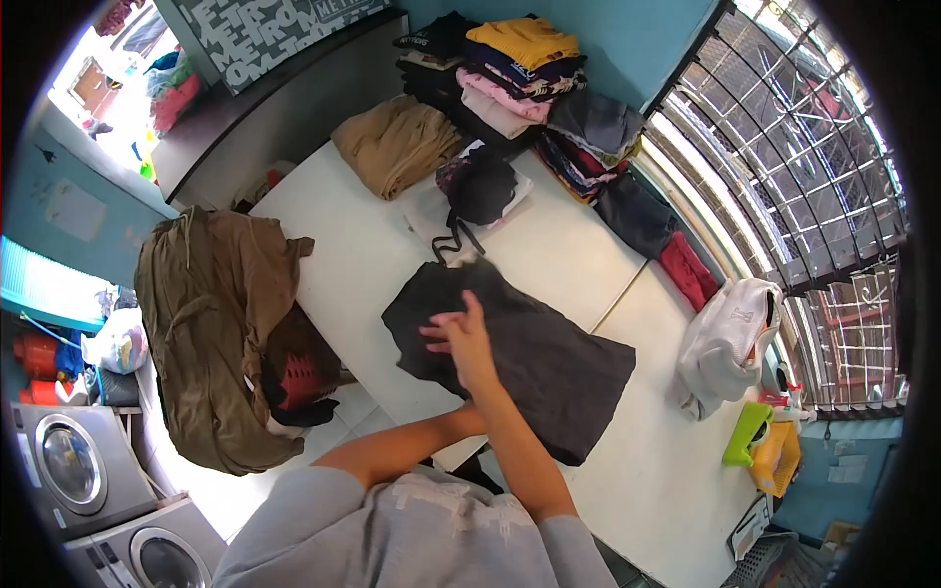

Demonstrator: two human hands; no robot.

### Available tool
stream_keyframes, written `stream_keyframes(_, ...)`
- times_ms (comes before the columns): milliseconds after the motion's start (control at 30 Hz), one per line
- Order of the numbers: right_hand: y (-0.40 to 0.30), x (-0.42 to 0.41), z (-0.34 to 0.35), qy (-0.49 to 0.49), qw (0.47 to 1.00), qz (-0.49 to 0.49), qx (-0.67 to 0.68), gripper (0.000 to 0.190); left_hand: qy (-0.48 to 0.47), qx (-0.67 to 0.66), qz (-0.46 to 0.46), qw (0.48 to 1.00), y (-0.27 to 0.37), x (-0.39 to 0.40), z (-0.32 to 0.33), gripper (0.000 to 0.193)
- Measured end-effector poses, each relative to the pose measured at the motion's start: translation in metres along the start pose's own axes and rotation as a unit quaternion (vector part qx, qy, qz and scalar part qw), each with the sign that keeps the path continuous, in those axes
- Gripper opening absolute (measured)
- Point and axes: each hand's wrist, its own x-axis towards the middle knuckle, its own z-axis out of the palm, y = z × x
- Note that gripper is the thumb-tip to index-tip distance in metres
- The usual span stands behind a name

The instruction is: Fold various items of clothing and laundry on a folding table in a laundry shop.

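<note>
A dark grey garment (544,360), its exact kind unclear, lies spread flat and partly doubled on the white table (353,301). Over its left part is my right hand (462,342), fingers apart and nothing held; whether it presses on the cloth I cannot tell. My left forearm (412,441) passes beneath the right one, and the left hand is hidden there. Just beyond the garment sits a bunched black cloth item (481,187) with dangling cords, on light-coloured material.
Folded clothes (507,95) are stacked at the back, with brown folded cloth (397,143) beside them. A large brown garment (213,331) drapes over a red basket (305,378) at left. White cloth (728,345) and a yellow basket (779,456) stand right. Front-loading machines (70,463) are lower left.
</note>
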Motion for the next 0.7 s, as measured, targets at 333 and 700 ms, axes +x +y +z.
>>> stream_keyframes(333, -0.028, -0.086, -0.157, 0.301, 0.73, -0.344, -0.508, 0.014, 0.263, -0.03, -0.113, 0.958, -0.048, -0.113, -0.072, 0.038)
stream_keyframes(700, 0.013, -0.143, -0.211, 0.327, 0.672, -0.28, -0.602, 0.032, 0.166, -0.057, -0.515, 0.839, -0.082, -0.031, -0.118, 0.062)
